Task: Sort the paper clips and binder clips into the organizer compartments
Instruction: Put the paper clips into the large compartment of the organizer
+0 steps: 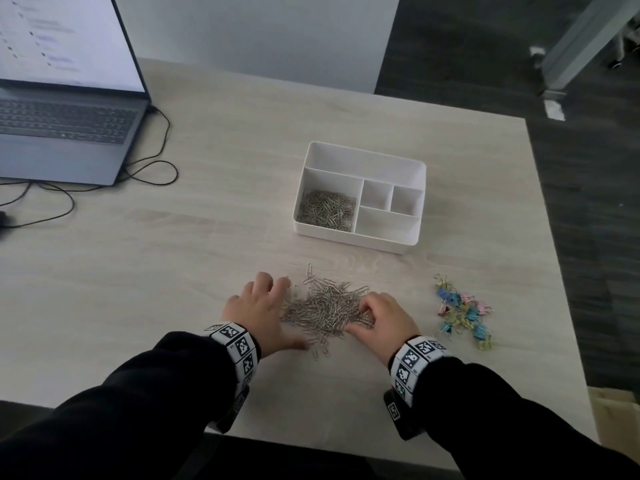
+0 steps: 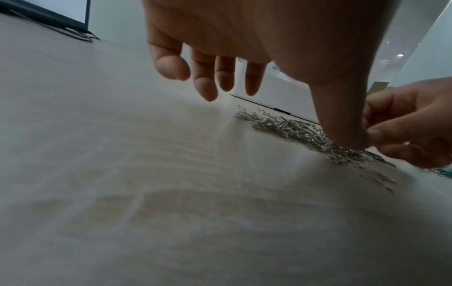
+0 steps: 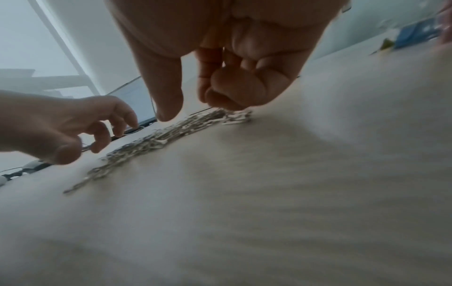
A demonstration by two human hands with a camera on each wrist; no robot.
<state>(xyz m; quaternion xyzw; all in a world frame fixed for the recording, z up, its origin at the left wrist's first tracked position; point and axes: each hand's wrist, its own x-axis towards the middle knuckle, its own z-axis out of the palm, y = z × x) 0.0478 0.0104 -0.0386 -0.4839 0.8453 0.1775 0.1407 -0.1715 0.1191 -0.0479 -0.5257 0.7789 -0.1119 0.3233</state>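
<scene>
A loose heap of silver paper clips (image 1: 327,306) lies on the pale counter (image 1: 173,271), directly at 6 o'clock from the white organizer (image 1: 360,197). More paper clips fill the organizer's large compartment at its 8 o'clock corner; its other compartments look bare. The left hand (image 1: 259,306) sits at the heap's 9 o'clock edge, grip released, fingers spread and relaxed, the thumb down among the clips. The right hand (image 1: 384,322) is at the heap's 3 o'clock edge, fingers curled onto the clips; whether that grip actually holds any, I cannot tell. A scatter of pastel binder clips (image 1: 462,311) lies well off at the heap's 3 o'clock. A laptop (image 1: 65,126) stands at the counter's 10 o'clock corner.
</scene>
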